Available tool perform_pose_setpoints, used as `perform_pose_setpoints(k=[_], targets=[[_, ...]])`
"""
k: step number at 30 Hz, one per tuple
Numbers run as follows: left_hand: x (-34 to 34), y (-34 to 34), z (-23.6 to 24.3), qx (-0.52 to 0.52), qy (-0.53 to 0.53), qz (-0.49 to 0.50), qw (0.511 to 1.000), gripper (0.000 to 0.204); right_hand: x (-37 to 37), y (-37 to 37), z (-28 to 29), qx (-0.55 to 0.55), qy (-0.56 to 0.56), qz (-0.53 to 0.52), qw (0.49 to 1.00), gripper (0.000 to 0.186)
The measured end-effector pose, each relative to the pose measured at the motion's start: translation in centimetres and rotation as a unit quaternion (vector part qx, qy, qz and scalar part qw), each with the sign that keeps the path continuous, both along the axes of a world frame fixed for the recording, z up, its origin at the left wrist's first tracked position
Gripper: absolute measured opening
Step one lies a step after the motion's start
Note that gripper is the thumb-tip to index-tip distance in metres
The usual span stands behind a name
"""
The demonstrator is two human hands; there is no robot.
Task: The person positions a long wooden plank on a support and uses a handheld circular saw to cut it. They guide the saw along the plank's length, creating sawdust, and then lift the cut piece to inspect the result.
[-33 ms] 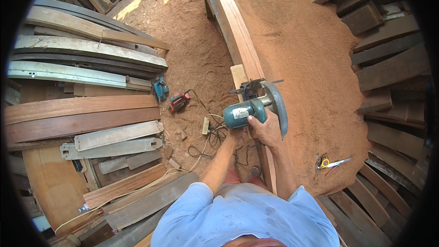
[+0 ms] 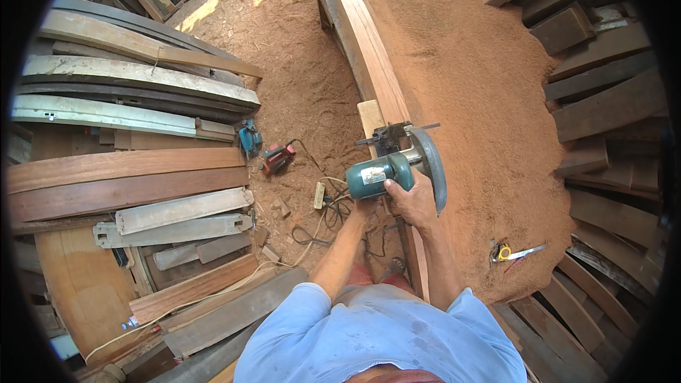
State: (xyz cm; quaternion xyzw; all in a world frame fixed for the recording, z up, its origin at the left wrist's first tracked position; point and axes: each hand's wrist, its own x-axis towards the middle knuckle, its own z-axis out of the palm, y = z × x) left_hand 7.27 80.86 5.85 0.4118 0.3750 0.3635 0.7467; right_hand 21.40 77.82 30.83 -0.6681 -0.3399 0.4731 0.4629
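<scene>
A dark green circular saw [image 2: 370, 177] with a grey blade guard rests on a long reddish wooden beam [image 2: 367, 42]. My right hand [image 2: 417, 202] is closed round the saw's rear handle, its thumb lying over the top toward the motor. Only the back part of my left hand [image 2: 365, 207] shows, right below the motor housing; its fingers are hidden by the saw. A short pale piece of wood [image 2: 370, 118] lies beside the beam, just ahead of the saw's base. The beam runs away from me along a narrow dark bench [image 2: 339, 32].
Sawdust [image 2: 489, 135] covers the ground. A blue power tool [image 2: 249, 138] and a red one [image 2: 277, 157] lie left, near tangled cords [image 2: 333, 214]. A yellow tape measure [image 2: 503, 252] lies right, partly drawn out. Stacked boards [image 2: 128, 170] line both sides.
</scene>
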Motion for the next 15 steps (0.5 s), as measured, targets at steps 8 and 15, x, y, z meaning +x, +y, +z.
perform_pose_setpoints(k=[8,15], targets=[[0.0,1.2,-0.4,-0.021,-0.012,0.0,1.0,0.037,-0.1,1.1,0.0,0.025,-0.018,-0.007,1.0,0.034],[0.6,2.7,3.9,-0.155,0.005,0.021,0.988,0.028,0.2,2.5,0.5,-0.022,-0.005,-0.008,1.0,0.03]])
